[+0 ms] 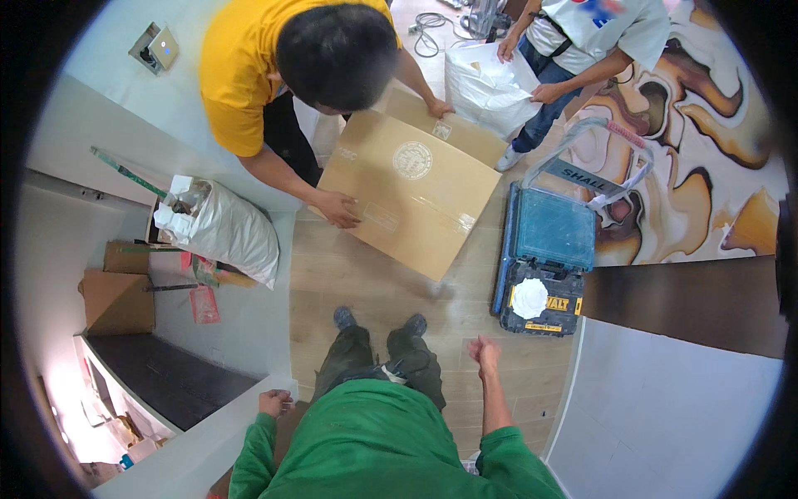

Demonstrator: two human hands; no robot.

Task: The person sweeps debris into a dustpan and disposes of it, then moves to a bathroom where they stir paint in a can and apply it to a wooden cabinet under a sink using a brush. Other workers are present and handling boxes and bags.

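Observation:
My left hand (276,403) is low on the left, beside the top of a white half wall (249,399); its fingers are partly curled and I cannot tell if anything is in them. On the right, my right hand (485,353) is raised over the wood floor with its fingers curled in; no object shows in it. Ahead of my feet, a person in a yellow shirt (234,81) holds a large cardboard box (411,193) by two sides. Behind it, another person (598,37) grips the rim of a white woven sack (486,93).
At the right stand a DeWalt tool case (561,312), a teal tool case (555,227) and a folding step ladder (592,174), beside a swirl-patterned panel (698,174). At the left are a full white sack (230,231), a red dustpan (204,304) and cardboard boxes (118,299).

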